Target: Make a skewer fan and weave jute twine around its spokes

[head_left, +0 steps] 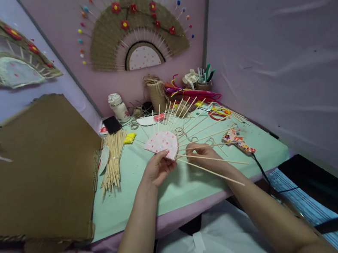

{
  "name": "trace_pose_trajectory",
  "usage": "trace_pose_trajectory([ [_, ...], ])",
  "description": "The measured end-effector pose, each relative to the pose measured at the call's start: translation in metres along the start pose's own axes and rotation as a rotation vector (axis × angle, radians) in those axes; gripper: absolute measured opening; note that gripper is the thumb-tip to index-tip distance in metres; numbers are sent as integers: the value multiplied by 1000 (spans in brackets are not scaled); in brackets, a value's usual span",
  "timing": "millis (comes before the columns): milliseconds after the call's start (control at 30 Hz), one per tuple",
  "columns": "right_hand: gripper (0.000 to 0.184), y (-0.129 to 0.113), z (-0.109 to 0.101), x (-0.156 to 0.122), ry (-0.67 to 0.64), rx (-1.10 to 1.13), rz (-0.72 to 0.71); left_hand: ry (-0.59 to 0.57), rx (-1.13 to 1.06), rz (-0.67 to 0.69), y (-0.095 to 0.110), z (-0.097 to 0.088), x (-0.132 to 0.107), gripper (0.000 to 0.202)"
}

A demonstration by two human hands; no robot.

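A half-round fan base (pixel 164 141), covered in white cloth with red dots, is held in my left hand (pixel 159 167), thumb on top and fingers beneath. Thin wooden sticks (pixel 204 128) spread out from its curved edge like rays. Close to that edge, on the right, my right hand (pixel 202 152) has its fingers pinched together among the lower sticks. Whatever is between those fingertips is hidden or too small to name. Two sticks pass in front of my right hand and wrist. Loops of twine (pixel 180 131) lie on the table behind the fan.
A bundle of sticks (pixel 114 158) and a cardboard sheet (pixel 34 176) are at left. A patterned glue gun (pixel 237 140) with a black cord lies right, near orange-handled scissors (pixel 219 113). A jar (pixel 118 108) and a twine-wrapped pot (pixel 157 96) stand behind. A finished fan (pixel 136 32) hangs above.
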State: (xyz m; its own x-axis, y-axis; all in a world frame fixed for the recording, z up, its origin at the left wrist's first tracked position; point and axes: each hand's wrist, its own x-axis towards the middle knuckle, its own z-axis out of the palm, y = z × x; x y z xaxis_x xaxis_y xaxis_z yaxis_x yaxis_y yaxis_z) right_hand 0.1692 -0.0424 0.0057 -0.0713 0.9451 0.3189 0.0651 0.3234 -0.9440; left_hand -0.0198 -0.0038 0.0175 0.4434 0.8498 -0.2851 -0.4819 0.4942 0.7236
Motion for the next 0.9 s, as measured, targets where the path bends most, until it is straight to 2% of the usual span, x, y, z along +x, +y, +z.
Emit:
trace_pose_trajectory([
  [100,26,-6,-10,-6,-35,83,178,30,11,14,5,-6,-2,19],
  [167,23,-6,-17,-10,-2,163,262,68,18,35,8,-9,-2,18],
  [233,23,-5,-23,-14,68,256,280,109,36,58,11,-12,-1,18],
  [300,32,-4,-30,-19,145,317,286,139,65,88,16,-16,0,18],
  [400,32,-4,-39,-28,201,363,306,177,102,135,23,-21,1,18],
  [533,32,-3,-48,-36,230,394,251,236,113,169,31,-28,2,19],
  [667,30,-3,-51,-38,249,310,178,254,103,179,33,-32,3,20],
  [900,24,-14,-47,-31,390,219,-8,273,126,185,32,-36,4,21],
])
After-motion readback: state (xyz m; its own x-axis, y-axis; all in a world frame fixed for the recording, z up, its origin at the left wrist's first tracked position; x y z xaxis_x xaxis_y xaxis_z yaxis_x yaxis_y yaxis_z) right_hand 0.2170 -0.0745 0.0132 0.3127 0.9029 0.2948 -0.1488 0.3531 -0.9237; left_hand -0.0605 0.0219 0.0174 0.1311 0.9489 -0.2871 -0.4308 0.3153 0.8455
